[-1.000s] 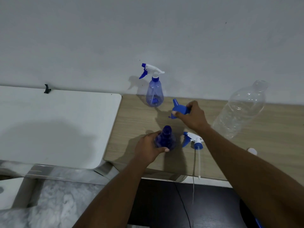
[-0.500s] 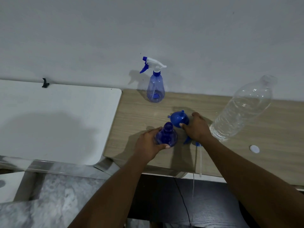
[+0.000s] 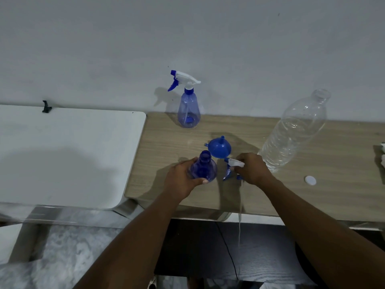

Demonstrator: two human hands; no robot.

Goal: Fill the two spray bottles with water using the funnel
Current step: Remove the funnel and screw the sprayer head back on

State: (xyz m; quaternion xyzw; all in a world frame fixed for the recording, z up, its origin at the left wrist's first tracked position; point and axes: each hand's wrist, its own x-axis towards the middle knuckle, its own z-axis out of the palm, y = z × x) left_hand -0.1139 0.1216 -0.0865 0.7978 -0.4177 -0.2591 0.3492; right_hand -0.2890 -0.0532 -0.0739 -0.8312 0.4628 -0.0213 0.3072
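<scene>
Nearest the camera, the left hand (image 3: 183, 180) wraps its fingers and thumb around the open spray bottle (image 3: 203, 168), a translucent blue, cone-shaped bottle standing upright near the front edge of the wooden table (image 3: 270, 197), its neck uncapped. Just to its right, the right hand (image 3: 253, 171) pinches the white-and-blue trigger sprayer head (image 3: 233, 166), whose thin dip tube (image 3: 240, 213) trails down past the table edge. Directly behind both hands, the blue funnel (image 3: 219, 147) rests upside down on the table, wide mouth down and spout pointing up, untouched. A small white cap (image 3: 310, 180) lies to the right. Farther back on the right stands a clear plastic water bottle (image 3: 295, 130), uncapped and partly full. At the wall stands the second spray bottle (image 3: 188, 107), pale blue, with its sprayer still fitted. No labels or writing are legible on any item.
</scene>
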